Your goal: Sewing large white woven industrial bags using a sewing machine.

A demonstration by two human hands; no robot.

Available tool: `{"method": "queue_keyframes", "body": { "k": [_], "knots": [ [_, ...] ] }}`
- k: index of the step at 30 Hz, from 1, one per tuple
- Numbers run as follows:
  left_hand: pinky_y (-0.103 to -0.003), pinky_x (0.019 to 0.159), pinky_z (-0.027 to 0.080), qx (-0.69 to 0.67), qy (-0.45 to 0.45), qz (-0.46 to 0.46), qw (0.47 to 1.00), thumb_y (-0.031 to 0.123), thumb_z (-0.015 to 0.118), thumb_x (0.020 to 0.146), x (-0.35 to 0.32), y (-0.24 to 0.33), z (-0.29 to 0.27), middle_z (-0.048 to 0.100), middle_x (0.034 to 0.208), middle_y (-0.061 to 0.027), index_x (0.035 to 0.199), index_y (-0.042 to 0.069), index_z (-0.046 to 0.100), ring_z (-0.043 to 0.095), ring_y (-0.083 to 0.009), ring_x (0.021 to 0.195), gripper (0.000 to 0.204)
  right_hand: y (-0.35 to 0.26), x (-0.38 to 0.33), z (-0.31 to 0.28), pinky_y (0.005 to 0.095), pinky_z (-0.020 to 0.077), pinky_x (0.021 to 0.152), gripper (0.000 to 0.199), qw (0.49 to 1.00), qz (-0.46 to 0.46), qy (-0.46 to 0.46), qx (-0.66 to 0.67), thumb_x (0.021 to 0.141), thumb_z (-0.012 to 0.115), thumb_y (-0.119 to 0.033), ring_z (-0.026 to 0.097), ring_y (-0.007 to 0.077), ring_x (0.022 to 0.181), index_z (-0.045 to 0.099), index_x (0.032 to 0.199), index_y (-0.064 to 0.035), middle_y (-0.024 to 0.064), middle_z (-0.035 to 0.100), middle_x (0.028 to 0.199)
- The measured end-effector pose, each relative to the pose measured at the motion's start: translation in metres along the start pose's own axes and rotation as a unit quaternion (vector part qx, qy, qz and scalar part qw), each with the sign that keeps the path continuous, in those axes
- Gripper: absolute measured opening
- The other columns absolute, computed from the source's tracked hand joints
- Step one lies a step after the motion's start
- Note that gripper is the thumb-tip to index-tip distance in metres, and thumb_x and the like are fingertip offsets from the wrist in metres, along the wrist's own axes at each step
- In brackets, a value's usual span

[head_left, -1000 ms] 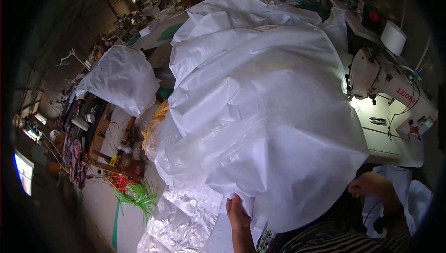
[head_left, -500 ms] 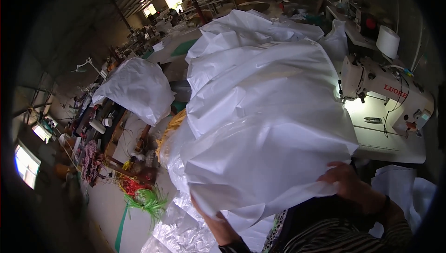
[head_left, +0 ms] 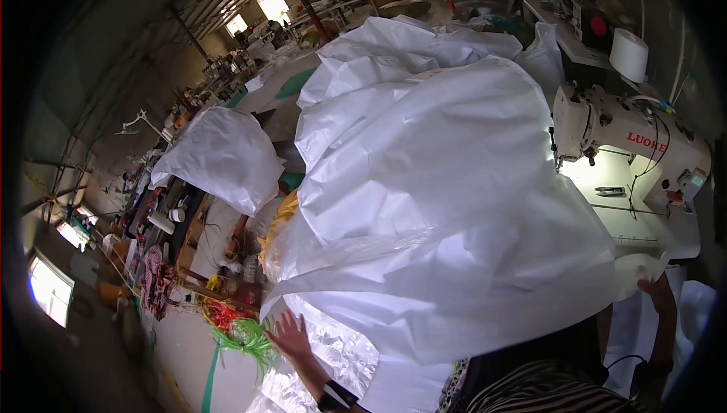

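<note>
A large white plastic sheet [head_left: 447, 239] spreads in folds over the middle, its right edge running along the needle side of the sewing machine [head_left: 628, 129]. My left hand [head_left: 291, 335] is open, fingers spread, just off the sheet's near left corner and holding nothing I can see. At the near right, my right hand [head_left: 657, 288] grips the sheet's edge in front of the machine bed, with its fingers partly hidden by the material. Small thread snips [head_left: 609, 190] lie on the lit machine bed.
A white thread cone [head_left: 629, 55] stands behind the machine. Another white plastic piece [head_left: 219, 157] drapes over things on the left. Green strings [head_left: 248, 339] and red strings [head_left: 221, 314] lie below it. Shiny clear film [head_left: 337, 345] hangs beneath the sheet.
My hands have moved apart, left hand leftward and off the sheet, right hand rightward with the edge. The sheet's near part is spread wider and flatter.
</note>
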State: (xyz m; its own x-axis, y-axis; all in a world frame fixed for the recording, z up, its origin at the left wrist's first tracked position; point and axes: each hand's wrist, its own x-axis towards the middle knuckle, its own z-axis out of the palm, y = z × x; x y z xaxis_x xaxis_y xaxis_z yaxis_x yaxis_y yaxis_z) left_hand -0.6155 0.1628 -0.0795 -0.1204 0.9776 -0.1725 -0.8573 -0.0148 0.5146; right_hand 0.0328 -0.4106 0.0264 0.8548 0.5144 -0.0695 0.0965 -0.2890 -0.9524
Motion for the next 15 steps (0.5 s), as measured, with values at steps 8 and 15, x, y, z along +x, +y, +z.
{"method": "queue_keyframes", "body": {
  "k": [8,15],
  "knots": [
    [-0.060,0.110,0.027,0.362,-0.198,-0.283,0.866,0.062,0.059,0.088,-0.161,-0.122,-0.003,0.024,0.158,-0.0073,0.155,0.017,0.014,0.027,-0.0302,0.143,0.092,-0.095,-0.016,0.077,0.0427,0.0482,0.099,0.030,0.925,0.026,-0.379,0.002,0.068,0.079,0.000,0.062,0.0284,0.112,0.073,0.098,-0.0061,0.0123,0.068,0.114],
    [-0.049,0.102,0.040,0.367,-0.203,-0.313,0.852,0.046,0.067,0.089,-0.208,-0.118,-0.002,0.047,0.142,-0.0084,0.146,0.007,0.035,0.046,-0.0254,0.129,0.076,-0.092,-0.017,0.094,0.0412,0.0481,0.098,0.019,0.936,-0.112,-0.334,0.007,0.072,0.078,-0.007,0.061,0.0294,0.111,0.075,0.090,-0.0100,0.0098,0.071,0.107]
  ]
}}
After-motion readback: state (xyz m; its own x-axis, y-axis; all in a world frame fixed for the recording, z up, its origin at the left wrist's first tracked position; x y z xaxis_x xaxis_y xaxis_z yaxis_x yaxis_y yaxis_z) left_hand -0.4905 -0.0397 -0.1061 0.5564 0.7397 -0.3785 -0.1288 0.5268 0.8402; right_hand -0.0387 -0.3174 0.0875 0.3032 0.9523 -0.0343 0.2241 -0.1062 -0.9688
